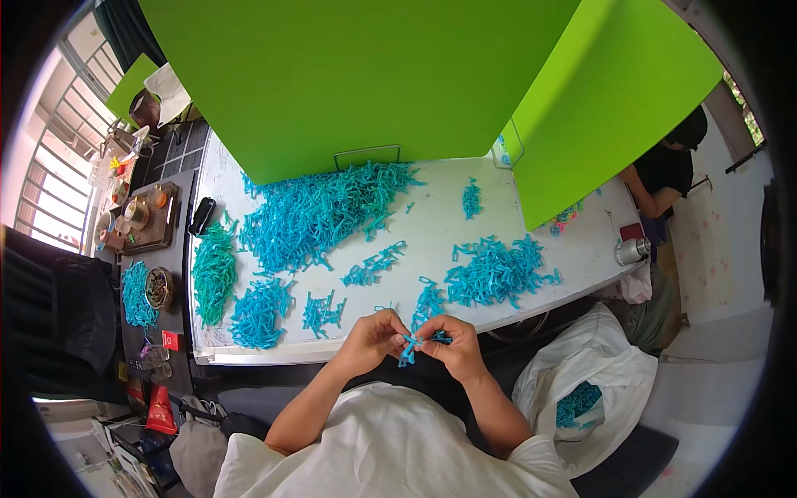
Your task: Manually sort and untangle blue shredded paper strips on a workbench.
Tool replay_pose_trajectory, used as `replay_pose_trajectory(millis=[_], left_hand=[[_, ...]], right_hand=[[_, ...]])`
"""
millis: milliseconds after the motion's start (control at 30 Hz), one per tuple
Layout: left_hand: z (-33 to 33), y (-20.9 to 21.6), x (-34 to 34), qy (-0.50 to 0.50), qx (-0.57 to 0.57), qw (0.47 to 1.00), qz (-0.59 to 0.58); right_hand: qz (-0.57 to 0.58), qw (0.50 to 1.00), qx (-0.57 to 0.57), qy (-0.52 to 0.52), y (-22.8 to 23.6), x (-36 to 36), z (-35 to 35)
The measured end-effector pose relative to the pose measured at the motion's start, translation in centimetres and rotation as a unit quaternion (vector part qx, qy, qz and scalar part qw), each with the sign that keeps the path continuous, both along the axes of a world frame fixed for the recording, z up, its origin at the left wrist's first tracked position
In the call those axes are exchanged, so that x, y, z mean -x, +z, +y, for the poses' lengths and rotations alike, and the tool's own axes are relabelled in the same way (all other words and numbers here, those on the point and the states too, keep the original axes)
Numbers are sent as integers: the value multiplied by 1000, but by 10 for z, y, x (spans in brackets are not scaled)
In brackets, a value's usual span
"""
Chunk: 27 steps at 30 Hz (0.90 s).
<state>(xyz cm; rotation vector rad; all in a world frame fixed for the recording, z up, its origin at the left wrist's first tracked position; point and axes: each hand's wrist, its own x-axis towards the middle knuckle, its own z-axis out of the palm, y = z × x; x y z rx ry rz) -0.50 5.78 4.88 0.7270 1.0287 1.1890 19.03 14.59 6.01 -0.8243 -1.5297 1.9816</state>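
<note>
Just off the table's near edge, my left hand (372, 342) and my right hand (458, 349) meet in front of my chest. Between their fingertips are a few small blue plastic clip-like pieces (407, 355), partly covered by the fingers. Both hands are closed in a pinch, and more blue bits stick out from under my right fingers. A narrow heap of the same pieces (428, 300) lies on the table right beyond my hands. To its right is a wider blue pile (498, 272), and a small pile (322, 314) lies left of my left hand.
A large blue heap (315, 217) fills the far left of the white table (415, 232), beneath green upright panels (357, 83). Greener pieces (214, 274) lie at the left edge. A white sack (618, 357) with blue pieces stands at right. Another person (664, 178) sits beyond the right panel.
</note>
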Motion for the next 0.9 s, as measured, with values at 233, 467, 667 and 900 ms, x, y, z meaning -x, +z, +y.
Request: replay_pose_trajectory(millis=[233, 467, 667, 900], left_hand=[[-2, -3, -2, 1, 11, 1000, 4], [-16, -1, -14, 64, 30, 994, 84], [-37, -24, -5, 74, 64, 977, 187], [1, -25, 13, 167, 16, 838, 518]], right_hand=[[-34, 998, -48, 36, 10, 0, 3], [-89, 993, -46, 62, 4, 8, -5], [-70, 997, -2, -32, -29, 20, -40], [47, 934, 332, -122, -48, 7, -19]])
